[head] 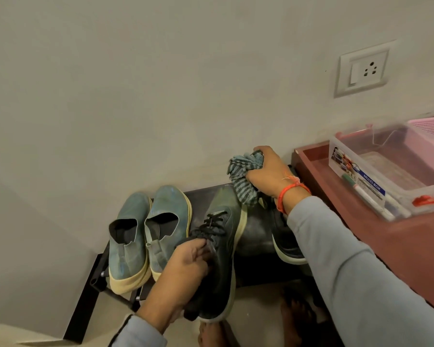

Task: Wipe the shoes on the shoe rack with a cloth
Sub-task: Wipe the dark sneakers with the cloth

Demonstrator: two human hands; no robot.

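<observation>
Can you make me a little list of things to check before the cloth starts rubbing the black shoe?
1. Striped blue-grey cloth gripped in the right hand: ok.
2. Black lace-up sneaker with pale sole held by the left hand at the laces: ok.
3. Cloth touching that sneaker's toe: cannot tell, it hangs right at it.
4. Pair of blue slip-on shoes out of the way, to the left on the black metal rack: ok.
5. Second black sneaker reachable: cannot tell, the sleeve hides most of it.
</observation>
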